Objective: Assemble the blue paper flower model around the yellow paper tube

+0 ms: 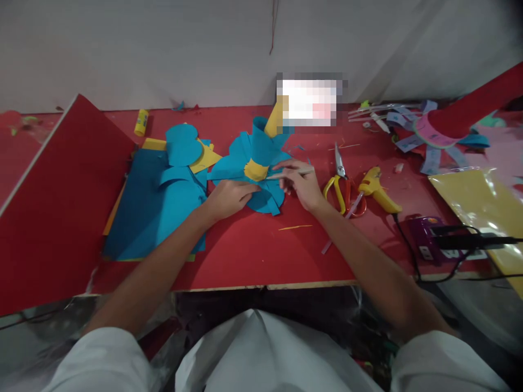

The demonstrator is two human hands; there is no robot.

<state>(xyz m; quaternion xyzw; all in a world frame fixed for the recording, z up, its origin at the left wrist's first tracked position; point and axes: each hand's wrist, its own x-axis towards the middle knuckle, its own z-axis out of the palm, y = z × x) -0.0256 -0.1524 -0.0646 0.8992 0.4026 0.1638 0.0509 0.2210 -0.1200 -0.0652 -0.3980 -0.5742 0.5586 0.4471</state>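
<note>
A blue paper flower (233, 163) with broad rounded petals lies on the red table in front of me. On it sits a small yellow paper circle (256, 170), and behind that stands a curled blue paper strip (262, 142). My left hand (231, 198) is closed at the flower's near left edge, its fingertips by the yellow circle; what lies under them is hidden. Between the fingers of my right hand (301, 182) is a slim pale pencil (281, 175), its tip pointing left at the circle's edge.
Scissors (340, 182) and a yellow glue gun (378, 189) lie to the right, near a purple box (427, 239) with black cables. Blue paper sheets (141, 201), a blue heart (182, 144) and a glue stick (141, 122) are on the left. A red board (65, 207) leans at far left.
</note>
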